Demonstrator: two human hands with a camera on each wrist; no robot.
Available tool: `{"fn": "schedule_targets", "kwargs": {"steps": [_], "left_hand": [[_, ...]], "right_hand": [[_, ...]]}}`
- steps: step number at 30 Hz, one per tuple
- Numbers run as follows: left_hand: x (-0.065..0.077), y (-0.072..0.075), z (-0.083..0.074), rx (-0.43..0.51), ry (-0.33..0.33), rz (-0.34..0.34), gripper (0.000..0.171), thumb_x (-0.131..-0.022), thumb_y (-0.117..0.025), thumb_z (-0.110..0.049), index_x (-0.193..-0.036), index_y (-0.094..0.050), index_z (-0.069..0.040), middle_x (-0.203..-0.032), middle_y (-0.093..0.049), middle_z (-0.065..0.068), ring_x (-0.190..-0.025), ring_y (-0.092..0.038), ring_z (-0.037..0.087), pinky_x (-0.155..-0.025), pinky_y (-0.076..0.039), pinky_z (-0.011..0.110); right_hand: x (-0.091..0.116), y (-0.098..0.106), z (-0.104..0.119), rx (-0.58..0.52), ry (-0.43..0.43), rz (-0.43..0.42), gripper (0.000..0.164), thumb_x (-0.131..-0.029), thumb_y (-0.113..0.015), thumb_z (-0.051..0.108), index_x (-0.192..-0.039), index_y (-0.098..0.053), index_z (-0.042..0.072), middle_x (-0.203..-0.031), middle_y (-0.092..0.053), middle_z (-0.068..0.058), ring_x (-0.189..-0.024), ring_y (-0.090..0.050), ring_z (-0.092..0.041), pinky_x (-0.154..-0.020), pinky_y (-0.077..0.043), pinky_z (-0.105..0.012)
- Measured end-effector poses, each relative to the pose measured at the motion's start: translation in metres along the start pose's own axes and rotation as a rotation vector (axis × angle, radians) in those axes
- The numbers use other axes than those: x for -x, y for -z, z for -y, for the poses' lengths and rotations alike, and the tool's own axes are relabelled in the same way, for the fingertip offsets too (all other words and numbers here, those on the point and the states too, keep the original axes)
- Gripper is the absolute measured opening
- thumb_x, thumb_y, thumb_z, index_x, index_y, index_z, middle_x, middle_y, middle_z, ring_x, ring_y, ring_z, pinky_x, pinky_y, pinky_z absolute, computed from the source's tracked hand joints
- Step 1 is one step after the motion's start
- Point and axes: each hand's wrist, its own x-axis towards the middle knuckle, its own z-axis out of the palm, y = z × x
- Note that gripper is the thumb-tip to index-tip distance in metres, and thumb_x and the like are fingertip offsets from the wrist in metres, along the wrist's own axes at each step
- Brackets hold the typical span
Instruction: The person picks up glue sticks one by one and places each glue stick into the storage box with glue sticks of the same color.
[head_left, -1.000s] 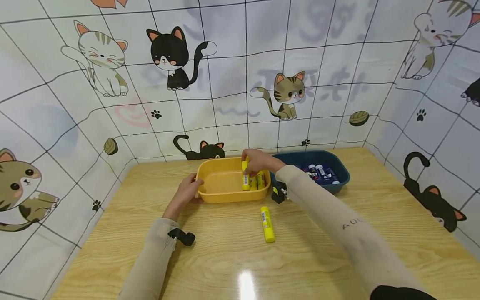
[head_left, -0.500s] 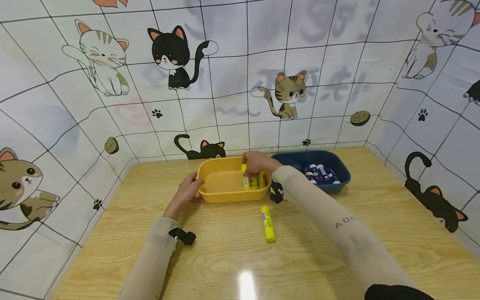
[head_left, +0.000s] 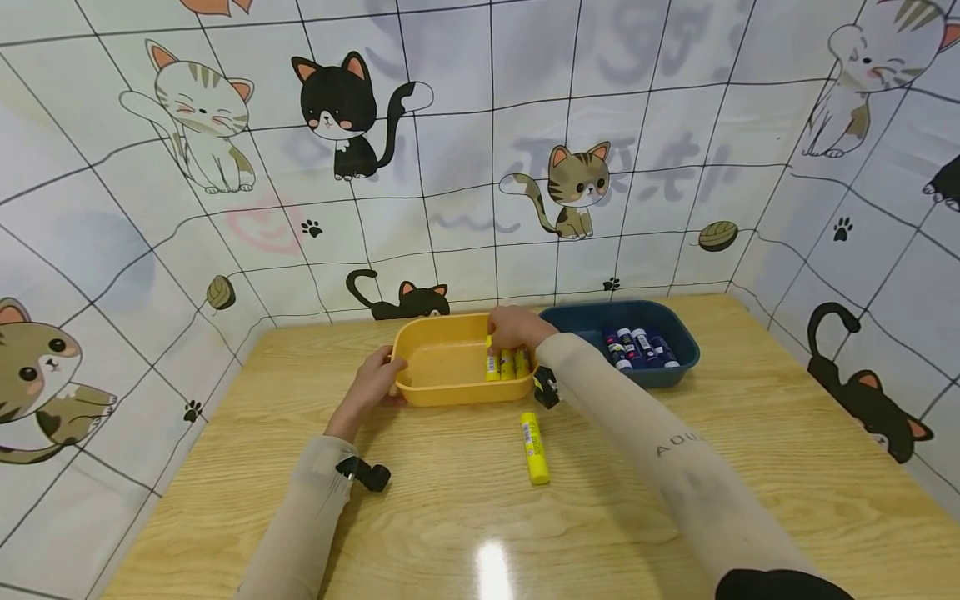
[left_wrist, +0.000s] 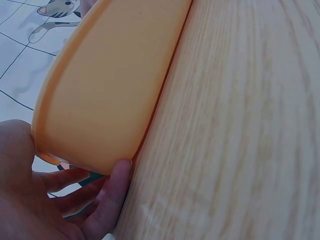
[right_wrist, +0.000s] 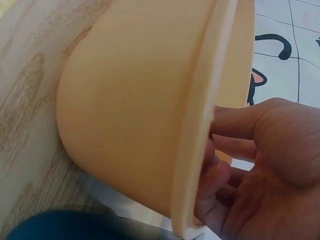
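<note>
A yellow plastic bin stands toward the back of the table. My left hand grips its left end, thumb over the rim; the left wrist view shows fingers against the bin's outer wall. Inside the bin's right part, my right hand holds the upper end of a yellow glue stick. More yellow glue sticks lie beside it, partly under that hand. In the right wrist view, the bin's rim hides the fingertips. One more yellow glue stick lies on the table before the bin.
A dark blue bin with several purple and white glue sticks sits right beside the yellow one. Wood-grain tabletop extends in front. A cat-print sheet hangs behind and along both sides.
My right hand has lowered slightly and shifted a little right over the glue stick, which now lies lower beside the others in the bin. The left hand stays on the bin.
</note>
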Motion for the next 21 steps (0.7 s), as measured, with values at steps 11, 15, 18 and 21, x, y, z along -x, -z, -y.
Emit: {"fn": "schedule_targets", "kwargs": {"steps": [11,15,18,21], "left_hand": [[-0.0029,0.0014,0.0002,0.006,0.023,0.011,0.051,-0.097,-0.046,-0.024,-0.145,-0.037,-0.012,-0.135,-0.048,0.017,-0.101,-0.059,0.031,-0.064,-0.062,0.040],[-0.0021,0.0014,-0.0012,0.000,0.017,0.010,0.050,-0.097,-0.045,-0.024,-0.145,-0.037,-0.012,-0.134,-0.048,0.017,-0.098,-0.060,0.029,-0.063,-0.062,0.039],[-0.0008,0.0012,-0.0021,0.000,0.016,0.004,0.049,-0.097,-0.046,-0.024,-0.144,-0.038,-0.012,-0.132,-0.049,0.016,-0.094,-0.061,0.027,-0.063,-0.062,0.038],[0.0006,0.0009,-0.0024,0.003,0.017,0.001,0.048,-0.097,-0.046,-0.025,-0.143,-0.039,-0.012,-0.131,-0.050,0.016,-0.092,-0.061,0.026,-0.063,-0.062,0.038]], "right_hand": [[-0.0067,-0.0046,0.0016,-0.015,0.014,0.041,0.029,-0.091,-0.065,0.016,-0.117,-0.064,0.004,-0.102,-0.065,-0.011,-0.072,-0.060,-0.020,-0.055,-0.050,-0.024],[-0.0071,-0.0047,0.0023,-0.006,0.007,0.044,0.019,-0.090,-0.065,0.017,-0.102,-0.068,0.003,-0.080,-0.060,-0.008,-0.061,-0.055,-0.017,-0.049,-0.048,-0.023],[-0.0075,-0.0047,0.0037,0.000,-0.008,0.044,0.015,-0.088,-0.064,0.017,-0.092,-0.069,0.003,-0.072,-0.056,-0.008,-0.056,-0.050,-0.017,-0.045,-0.044,-0.023],[-0.0090,-0.0055,0.0041,0.007,-0.028,0.051,0.014,-0.088,-0.062,0.017,-0.090,-0.068,0.004,-0.073,-0.059,-0.009,-0.055,-0.051,-0.017,-0.043,-0.042,-0.023]]}}
